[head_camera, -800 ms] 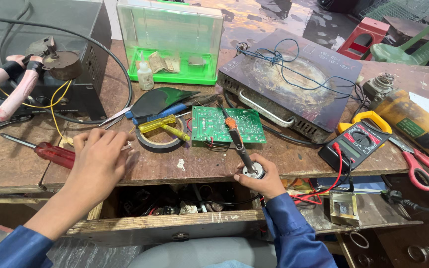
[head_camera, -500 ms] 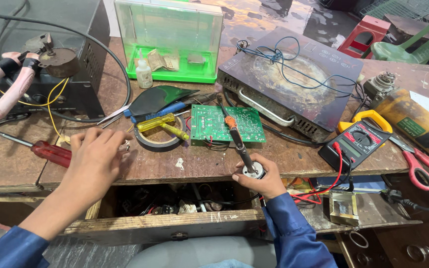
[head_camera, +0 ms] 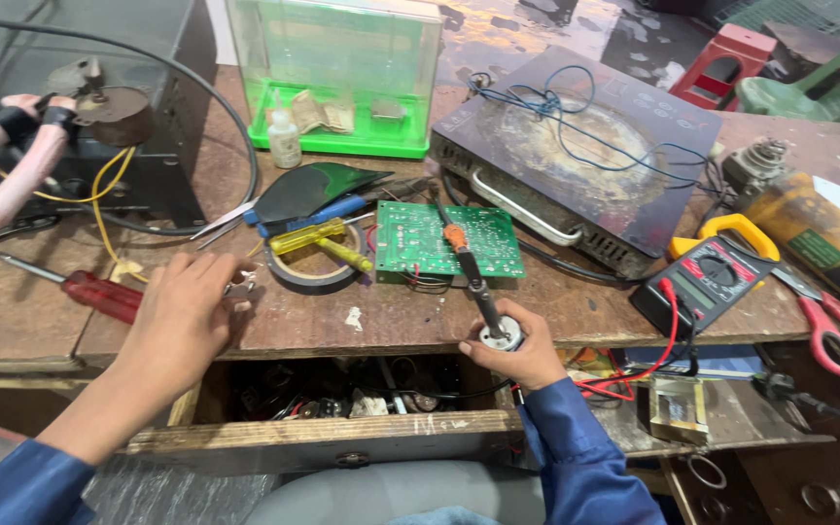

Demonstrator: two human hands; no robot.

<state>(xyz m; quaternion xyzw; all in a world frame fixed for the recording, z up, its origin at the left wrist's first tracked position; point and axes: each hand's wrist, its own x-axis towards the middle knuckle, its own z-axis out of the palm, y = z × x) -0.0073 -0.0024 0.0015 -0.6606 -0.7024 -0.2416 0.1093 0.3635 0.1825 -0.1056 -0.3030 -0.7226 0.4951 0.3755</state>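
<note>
While my right hand (head_camera: 515, 352) grips the soldering iron (head_camera: 473, 284) by its base, just below the green circuit board (head_camera: 444, 240), the tip rests on that board, ready to work. My left hand (head_camera: 182, 316), well left of the board, curls half-closed, pinching a small metal part (head_camera: 241, 285) for control.

L hand (head_camera: 179, 316) rests on the wooden bench (head_camera: 391, 326) edge, fingers on a small metal bit, near a red screwdriver (head_camera: 99, 295) & tape roll (head_camera: 315, 272). R hand (head_camera: 517, 352) grips a soldering iron (head_camera: 473, 282), its tip over the green circuit board (head_camera: 444, 240). Multimeter (head_camera: 707, 282) sits to the right; open drawer (head_camera: 342, 399) below.
</note>
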